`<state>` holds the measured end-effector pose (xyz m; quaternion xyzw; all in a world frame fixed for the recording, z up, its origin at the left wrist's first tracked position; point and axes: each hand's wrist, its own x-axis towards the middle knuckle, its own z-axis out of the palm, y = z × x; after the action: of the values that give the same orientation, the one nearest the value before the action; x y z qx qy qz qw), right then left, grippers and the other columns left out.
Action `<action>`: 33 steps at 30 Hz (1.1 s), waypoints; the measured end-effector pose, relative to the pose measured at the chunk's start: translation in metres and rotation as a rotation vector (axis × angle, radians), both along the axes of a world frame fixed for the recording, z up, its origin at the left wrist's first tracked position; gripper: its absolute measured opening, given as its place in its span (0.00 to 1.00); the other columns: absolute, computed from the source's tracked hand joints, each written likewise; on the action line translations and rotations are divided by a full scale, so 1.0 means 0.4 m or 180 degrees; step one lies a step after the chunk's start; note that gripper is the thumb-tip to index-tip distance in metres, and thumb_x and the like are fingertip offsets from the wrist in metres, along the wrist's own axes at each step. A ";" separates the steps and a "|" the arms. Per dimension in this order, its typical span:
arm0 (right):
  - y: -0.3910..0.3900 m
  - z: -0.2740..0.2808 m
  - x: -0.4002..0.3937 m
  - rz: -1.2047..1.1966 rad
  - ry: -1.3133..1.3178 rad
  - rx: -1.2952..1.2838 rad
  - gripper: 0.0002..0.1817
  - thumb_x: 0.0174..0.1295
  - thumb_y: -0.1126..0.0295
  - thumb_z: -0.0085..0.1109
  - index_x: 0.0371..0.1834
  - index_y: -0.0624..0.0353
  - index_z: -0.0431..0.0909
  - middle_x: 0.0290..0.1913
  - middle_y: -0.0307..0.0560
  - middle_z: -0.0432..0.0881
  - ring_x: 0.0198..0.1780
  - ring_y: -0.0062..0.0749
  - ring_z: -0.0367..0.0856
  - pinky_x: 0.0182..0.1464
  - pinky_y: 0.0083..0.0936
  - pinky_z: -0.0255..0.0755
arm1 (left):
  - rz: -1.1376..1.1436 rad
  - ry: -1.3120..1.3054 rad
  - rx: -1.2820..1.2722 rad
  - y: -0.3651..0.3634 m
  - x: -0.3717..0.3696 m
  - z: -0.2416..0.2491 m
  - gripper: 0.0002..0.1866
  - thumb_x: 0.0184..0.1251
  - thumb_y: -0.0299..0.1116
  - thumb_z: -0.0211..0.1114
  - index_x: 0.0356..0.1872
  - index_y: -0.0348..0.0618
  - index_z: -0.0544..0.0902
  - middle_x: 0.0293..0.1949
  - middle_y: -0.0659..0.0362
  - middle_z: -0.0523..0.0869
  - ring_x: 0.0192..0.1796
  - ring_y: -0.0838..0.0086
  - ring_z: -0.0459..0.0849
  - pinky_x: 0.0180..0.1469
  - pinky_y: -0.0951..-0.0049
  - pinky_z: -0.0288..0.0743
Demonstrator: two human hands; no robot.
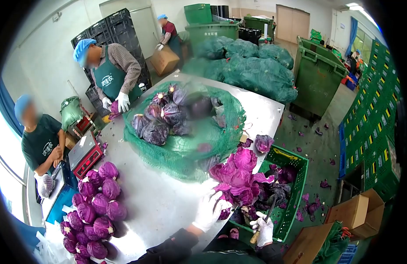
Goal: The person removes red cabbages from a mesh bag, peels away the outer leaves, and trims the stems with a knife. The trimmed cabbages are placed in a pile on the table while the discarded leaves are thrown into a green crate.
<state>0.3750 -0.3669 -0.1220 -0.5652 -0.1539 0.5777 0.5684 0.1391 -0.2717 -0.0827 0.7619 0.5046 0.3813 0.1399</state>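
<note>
My left hand (208,212), in a white glove, is closed round a purple cabbage (225,210) at the table's edge. My right hand (264,229), also gloved, grips the wooden handle of a knife (270,208), its blade pointing up. Loose purple leaves (240,171) are heaped just beyond my hands. A green crate (295,193) with dark leaves in it stands right of the table. Farther up, a green mesh bag (159,156) lies open with dark cabbages (155,132) inside. Trimmed purple cabbages (100,203) are piled at the table's left.
Across the metal table (161,193), a person (117,72) handles a cabbage; another (44,141) stands by the red scale (84,156). A third (169,35) holds a box. Full mesh bags (256,75), a green bin (318,75), stacked crates (372,119) and cartons (355,211) stand around.
</note>
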 end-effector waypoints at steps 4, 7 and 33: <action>0.005 0.006 -0.008 0.0050 -0.0078 0.0038 0.17 0.73 0.73 0.47 0.62 0.64 0.71 0.31 0.47 0.86 0.26 0.20 0.78 0.26 0.17 0.71 | -0.0202 0.0326 -0.0079 -0.007 -0.013 0.034 0.26 0.65 0.35 0.67 0.63 0.39 0.75 0.60 0.43 0.73 0.62 0.47 0.72 0.66 0.54 0.68; 0.017 0.016 -0.023 0.0104 -0.0221 0.0265 0.17 0.74 0.72 0.47 0.64 0.59 0.73 0.30 0.44 0.85 0.25 0.18 0.76 0.27 0.15 0.68 | -0.0494 0.0707 -0.0442 -0.010 -0.038 0.064 0.41 0.61 0.52 0.68 0.70 0.35 0.67 0.65 0.39 0.69 0.66 0.42 0.67 0.70 0.49 0.62; 0.177 0.123 -0.172 0.2323 -0.4023 0.1042 0.34 0.73 0.58 0.45 0.81 0.51 0.50 0.35 0.55 0.87 0.28 0.51 0.85 0.33 0.42 0.79 | -0.0524 0.0001 -0.1008 0.004 -0.037 0.018 0.51 0.46 0.37 0.82 0.70 0.28 0.61 0.62 0.43 0.72 0.66 0.54 0.72 0.70 0.57 0.64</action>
<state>0.3062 -0.2960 -0.0728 -0.6107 -0.7130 0.2644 0.2206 0.1243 -0.2700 -0.0756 0.7691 0.4943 0.2842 0.2887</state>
